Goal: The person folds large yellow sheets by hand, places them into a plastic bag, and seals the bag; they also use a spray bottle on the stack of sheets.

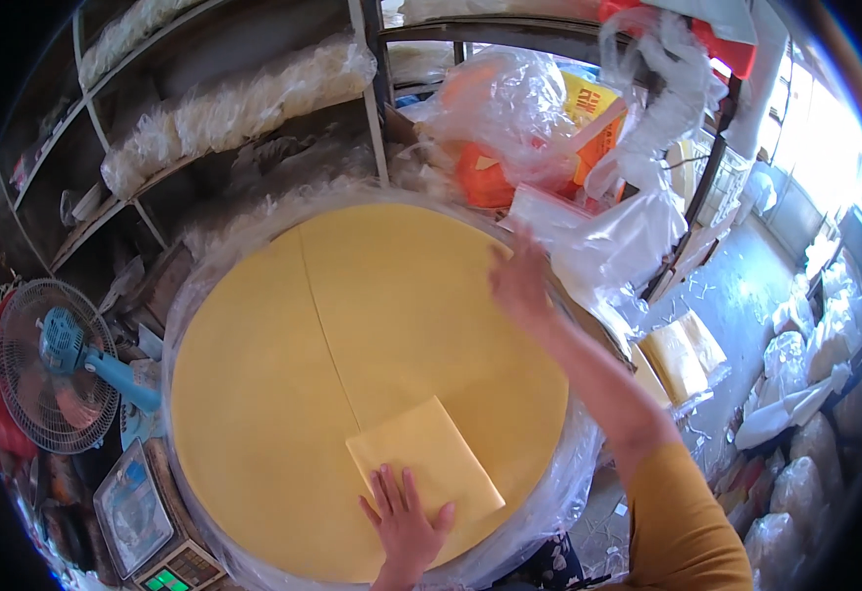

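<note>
A large round yellow sheet (254, 374) spreads out in front of me, with a seam or cut line running from its far edge toward the near middle. On its near part lies a folded yellow sheet (450, 443), rectangular and smooth. My left hand (406, 522) rests flat on its near-left part, fingers apart. My right arm reaches forward across the right side of the round sheet. My right hand (522, 281) is at the sheet's far right edge, next to clear plastic bags (559, 212); its fingers are blurred, so a grip on a bag cannot be made out.
Clear plastic film (180, 443) lines the round sheet's rim. At the left stand a blue fan (62, 340) and a weighing scale (145, 522). Shelves at the back left carry wrapped bundles (244, 108). Yellow packets (682, 360) and filled plastic bags (810, 453) lie to the right.
</note>
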A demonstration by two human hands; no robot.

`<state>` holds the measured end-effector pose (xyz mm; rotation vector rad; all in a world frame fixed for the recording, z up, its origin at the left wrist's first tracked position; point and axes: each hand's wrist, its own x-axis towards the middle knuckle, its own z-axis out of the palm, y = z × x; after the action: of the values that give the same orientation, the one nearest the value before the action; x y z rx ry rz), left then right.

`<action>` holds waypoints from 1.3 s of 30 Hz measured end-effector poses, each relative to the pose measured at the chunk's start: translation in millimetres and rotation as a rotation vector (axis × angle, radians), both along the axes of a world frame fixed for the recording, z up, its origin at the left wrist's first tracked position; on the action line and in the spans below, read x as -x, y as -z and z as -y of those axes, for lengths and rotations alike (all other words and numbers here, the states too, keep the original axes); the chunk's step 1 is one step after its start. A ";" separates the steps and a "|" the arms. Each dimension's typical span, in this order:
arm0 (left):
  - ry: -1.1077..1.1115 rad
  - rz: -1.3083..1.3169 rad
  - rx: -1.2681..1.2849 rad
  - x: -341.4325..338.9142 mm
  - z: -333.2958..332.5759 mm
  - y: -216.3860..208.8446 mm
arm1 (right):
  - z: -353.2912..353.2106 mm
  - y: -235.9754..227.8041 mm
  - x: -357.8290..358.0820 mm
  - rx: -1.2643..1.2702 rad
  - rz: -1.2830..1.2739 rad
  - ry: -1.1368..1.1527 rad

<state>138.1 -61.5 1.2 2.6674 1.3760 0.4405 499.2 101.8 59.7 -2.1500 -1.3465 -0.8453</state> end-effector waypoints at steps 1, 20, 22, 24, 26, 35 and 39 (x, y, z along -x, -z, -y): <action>-0.005 0.005 0.002 -1.2 -0.8 1.3 | -9.0 -14.1 -29.9 0.079 0.058 0.121; 0.270 1.203 0.957 5.4 0.5 -49.2 | 221.3 -45.9 215.0 0.224 0.042 -0.765; 0.315 1.767 1.456 3.5 -0.9 -61.3 | 259.4 -36.0 241.0 0.317 0.021 -0.809; 0.057 1.618 1.310 5.7 -3.1 -69.0 | 288.2 -29.9 253.2 0.417 -0.011 -0.838; 0.161 1.520 1.315 25.5 6.5 -74.2 | 307.3 -27.5 254.3 0.393 -0.225 -0.995; 0.869 0.714 1.179 105.3 48.0 -110.3 | 282.1 -59.1 198.4 0.211 -1.050 -0.702; 0.872 0.605 1.408 107.4 59.9 -114.1 | 279.7 -35.5 197.8 0.508 -1.898 -1.056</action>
<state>30.8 -121.4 115.3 1.4413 0.0616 0.0544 301.4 -177.9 95.3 -1.0351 -1.0743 1.6365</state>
